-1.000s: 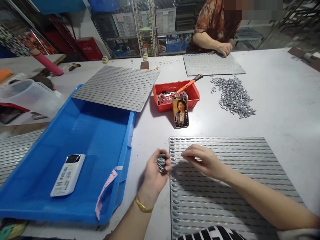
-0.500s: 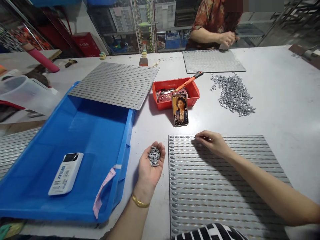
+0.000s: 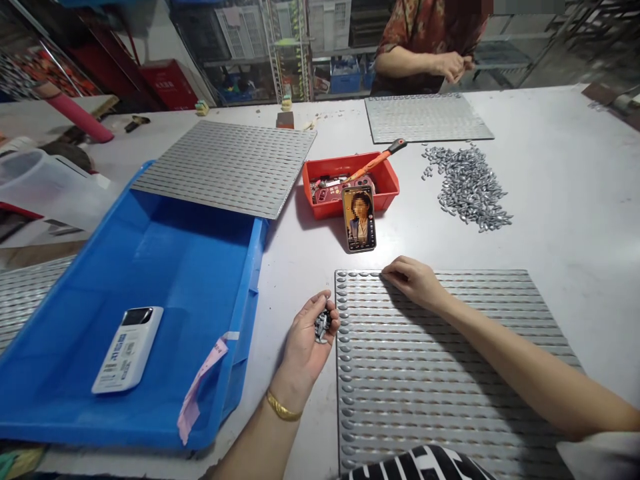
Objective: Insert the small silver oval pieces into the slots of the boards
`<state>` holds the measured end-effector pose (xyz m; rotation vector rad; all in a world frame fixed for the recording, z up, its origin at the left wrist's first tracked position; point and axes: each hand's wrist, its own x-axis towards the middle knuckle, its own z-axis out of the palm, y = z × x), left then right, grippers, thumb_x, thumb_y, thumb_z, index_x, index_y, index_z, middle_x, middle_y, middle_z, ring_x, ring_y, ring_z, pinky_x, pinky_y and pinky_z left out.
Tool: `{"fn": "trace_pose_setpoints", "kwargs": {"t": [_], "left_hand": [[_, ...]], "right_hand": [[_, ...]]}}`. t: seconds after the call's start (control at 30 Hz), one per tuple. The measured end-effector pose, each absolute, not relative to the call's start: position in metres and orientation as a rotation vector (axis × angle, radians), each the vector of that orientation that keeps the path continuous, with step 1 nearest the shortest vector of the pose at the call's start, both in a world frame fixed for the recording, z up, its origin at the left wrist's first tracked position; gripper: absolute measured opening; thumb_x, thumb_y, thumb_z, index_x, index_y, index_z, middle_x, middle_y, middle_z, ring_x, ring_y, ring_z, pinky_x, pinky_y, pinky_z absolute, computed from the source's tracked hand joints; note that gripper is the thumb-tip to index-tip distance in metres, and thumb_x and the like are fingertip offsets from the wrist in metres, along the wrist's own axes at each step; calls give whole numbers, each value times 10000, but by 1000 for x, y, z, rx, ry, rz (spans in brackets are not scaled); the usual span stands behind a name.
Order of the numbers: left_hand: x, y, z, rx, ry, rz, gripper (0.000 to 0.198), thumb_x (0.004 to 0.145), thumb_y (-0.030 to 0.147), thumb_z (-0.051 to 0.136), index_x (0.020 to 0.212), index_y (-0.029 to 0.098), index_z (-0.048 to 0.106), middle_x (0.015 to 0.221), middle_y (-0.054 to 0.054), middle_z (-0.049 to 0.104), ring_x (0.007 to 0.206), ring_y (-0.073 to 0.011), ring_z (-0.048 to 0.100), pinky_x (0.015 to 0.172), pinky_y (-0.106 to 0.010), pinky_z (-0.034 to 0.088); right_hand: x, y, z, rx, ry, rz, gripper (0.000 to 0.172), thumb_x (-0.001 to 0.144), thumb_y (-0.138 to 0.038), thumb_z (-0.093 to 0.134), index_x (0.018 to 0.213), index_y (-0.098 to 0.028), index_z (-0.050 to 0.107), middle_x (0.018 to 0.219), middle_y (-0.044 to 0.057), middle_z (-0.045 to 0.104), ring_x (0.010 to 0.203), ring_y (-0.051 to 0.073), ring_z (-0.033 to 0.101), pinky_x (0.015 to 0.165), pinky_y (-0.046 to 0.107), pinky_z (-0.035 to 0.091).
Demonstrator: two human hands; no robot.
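Observation:
Small grey oval pieces (image 3: 321, 328) lie in my left hand (image 3: 306, 340), its fingers curled around them and its thumb over the top, just left of the board. A grey slotted board (image 3: 450, 360) lies flat in front of me, with oval pieces along its left edge and at the left end of its top row. At that top row my right hand (image 3: 413, 279) is pinched down on the board's edge; whatever its fingertips hold is hidden. A loose pile of the same pieces (image 3: 473, 187) lies on the table behind the board.
A lit phone (image 3: 359, 220) leans on a red bin (image 3: 313, 208) holding an orange-handled tool. At left, a blue crate (image 3: 200, 267) contains a white device (image 3: 129, 350) and bears another slotted board (image 3: 230, 167). Across the table, a person's hands (image 3: 453, 67) are above a third board (image 3: 425, 120).
My left hand has moved right and its fingers and thumb have curled in over the pieces. My right hand has shifted slightly left along the top row. The other person's hands have lifted off their board.

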<state>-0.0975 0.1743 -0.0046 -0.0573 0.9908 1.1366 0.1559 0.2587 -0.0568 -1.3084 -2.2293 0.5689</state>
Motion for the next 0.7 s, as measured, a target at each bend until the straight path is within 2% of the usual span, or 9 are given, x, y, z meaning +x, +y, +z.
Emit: {"fn": "trace_pose_setpoints", "kwargs": {"t": [0.13, 0.37, 0.7], "left_hand": [[-96, 173, -5, -47, 989, 1135, 210, 783, 152, 683, 990, 122, 693, 774, -34, 625, 637, -73, 593, 571, -154, 504], [-95, 171, -2, -15, 996, 1121, 218, 774, 89, 668, 985, 137, 696, 879, -75, 666, 752, -108, 645, 685, -191, 557], [-95, 170, -2, 5, 987, 1124, 210, 774, 103, 683, 982, 130, 694, 851, -68, 663, 735, -102, 645, 670, -180, 561]], "right_hand": [[156, 259, -58, -1325, -2267, 525, 190, 906, -252, 501, 874, -192, 678, 861, 63, 617, 761, 180, 583, 674, 297, 458], [155, 260, -56, -1323, -2306, 491, 169, 885, -224, 498, 858, -188, 661, 838, 56, 598, 718, 165, 561, 642, 280, 443], [156, 263, -59, -1301, -2336, 488, 153, 871, -196, 495, 851, -187, 647, 841, 53, 592, 725, 159, 560, 656, 272, 450]]}}
